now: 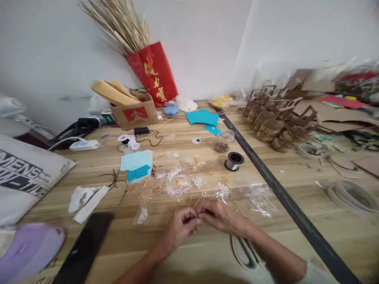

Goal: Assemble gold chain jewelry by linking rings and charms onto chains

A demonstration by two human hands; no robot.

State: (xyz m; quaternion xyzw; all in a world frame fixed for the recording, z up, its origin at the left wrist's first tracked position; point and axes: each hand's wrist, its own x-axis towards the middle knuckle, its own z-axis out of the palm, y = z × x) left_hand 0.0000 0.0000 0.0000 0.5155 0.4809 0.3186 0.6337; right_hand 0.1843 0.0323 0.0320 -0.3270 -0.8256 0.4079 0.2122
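Note:
My left hand and my right hand meet low over the table's near middle, fingertips touching. Both are closed in a pinch; what they hold is too small and hidden to make out. A thin gold-coloured strand shows just beyond the fingertips, near a small ring. Partly under my right forearm lie scissors, handles toward me. A gold-coloured chain stretches beyond my right wrist. Ahead of the hands are small bags of silvery beads and gold-coloured findings.
A wire spool stands beside a dark strip crossing the table. Brown woven pieces crowd the right back; a cardboard box and red bag stand at the back left. A black phone lies near left.

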